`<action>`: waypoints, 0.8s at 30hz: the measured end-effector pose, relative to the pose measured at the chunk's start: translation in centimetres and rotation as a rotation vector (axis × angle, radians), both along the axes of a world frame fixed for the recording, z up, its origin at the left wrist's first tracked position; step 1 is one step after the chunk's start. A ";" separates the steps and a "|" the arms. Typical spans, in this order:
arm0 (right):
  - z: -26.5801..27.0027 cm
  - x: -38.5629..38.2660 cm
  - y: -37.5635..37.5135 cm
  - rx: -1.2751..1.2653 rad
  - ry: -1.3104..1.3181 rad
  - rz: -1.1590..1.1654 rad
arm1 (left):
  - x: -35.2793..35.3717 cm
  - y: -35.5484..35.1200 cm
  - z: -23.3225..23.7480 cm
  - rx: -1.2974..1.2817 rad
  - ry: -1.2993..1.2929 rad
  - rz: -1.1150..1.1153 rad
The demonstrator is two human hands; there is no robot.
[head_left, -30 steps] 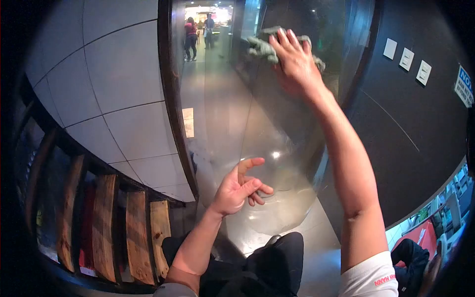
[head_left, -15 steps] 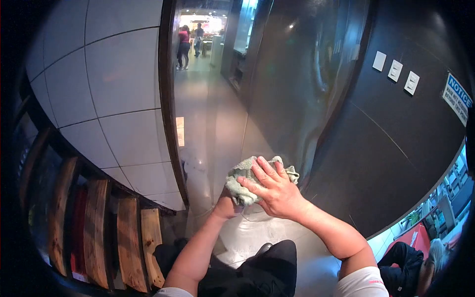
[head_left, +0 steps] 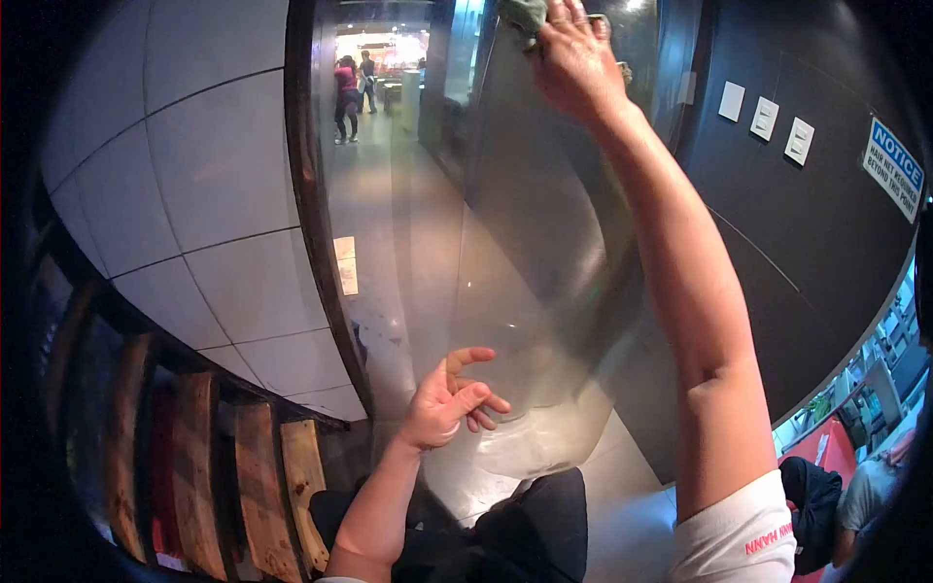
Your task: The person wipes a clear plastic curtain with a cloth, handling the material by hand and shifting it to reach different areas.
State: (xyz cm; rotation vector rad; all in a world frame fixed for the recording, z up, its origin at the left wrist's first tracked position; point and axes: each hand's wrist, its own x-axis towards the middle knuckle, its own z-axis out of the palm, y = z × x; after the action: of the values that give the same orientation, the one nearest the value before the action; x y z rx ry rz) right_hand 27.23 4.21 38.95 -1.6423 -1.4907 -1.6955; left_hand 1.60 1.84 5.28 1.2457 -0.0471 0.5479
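Observation:
My right hand [head_left: 580,60] is stretched far up at the top of the view, its fingers laid over a green-grey cloth [head_left: 526,16]. The cloth lies against a clear plastic sheet [head_left: 544,291], which hangs in the doorway and shows glare and ripples. Part of the cloth is cut off by the frame's upper edge and covered by my fingers. Lower down, my left hand [head_left: 449,400] is in front of the sheet with its fingers apart and slightly curled, holding nothing.
Wooden slats [head_left: 260,486] stand at lower left beside a white tiled wall [head_left: 224,194]. On the right is a dark wall with light switches [head_left: 764,119] and a notice sign [head_left: 893,167]. Two people [head_left: 347,97] are beyond the sheet; another person [head_left: 880,496] is at lower right.
My right hand has moved up with the cloth, from the middle of the view to its top edge. My left hand has come away from the cloth and opened.

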 end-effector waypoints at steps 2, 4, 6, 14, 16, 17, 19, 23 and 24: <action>-3.2 1.3 1.2 -0.234 -0.066 -0.114 | -0.4 0.7 -0.4 -0.017 -0.011 0.037; -7.9 2.1 1.7 -0.399 -0.023 -0.060 | -0.4 1.6 0.5 -0.004 -0.027 0.092; -14.4 -1.2 -1.5 -0.534 0.079 0.108 | 0.5 2.3 0.9 0.007 -0.010 0.118; -25.3 -8.3 -12.7 -1.049 0.304 0.485 | 3.4 3.3 -5.1 0.356 -0.129 0.300; -25.5 -7.7 -12.9 -0.947 0.240 0.484 | 3.5 2.9 -5.9 0.295 -0.083 0.245; -25.2 -7.3 -12.3 -0.895 0.184 0.490 | 3.3 2.4 -5.3 0.264 -0.059 0.219; -23.0 -6.0 -10.6 -0.800 0.134 0.446 | 2.7 0.8 -2.7 -0.006 0.103 0.176; -13.4 -1.8 -4.9 -0.566 0.024 0.180 | 1.5 -0.2 -0.1 -0.043 -0.013 0.082; -10.9 0.3 -2.8 -0.386 -0.066 0.166 | 1.3 -0.2 0.0 -0.027 -0.013 0.080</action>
State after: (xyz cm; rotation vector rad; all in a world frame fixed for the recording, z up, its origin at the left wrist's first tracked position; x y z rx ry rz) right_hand 27.50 1.40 28.09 -1.5944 -2.0262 -1.4516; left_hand 2.94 1.64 5.28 1.2213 -0.0005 0.6245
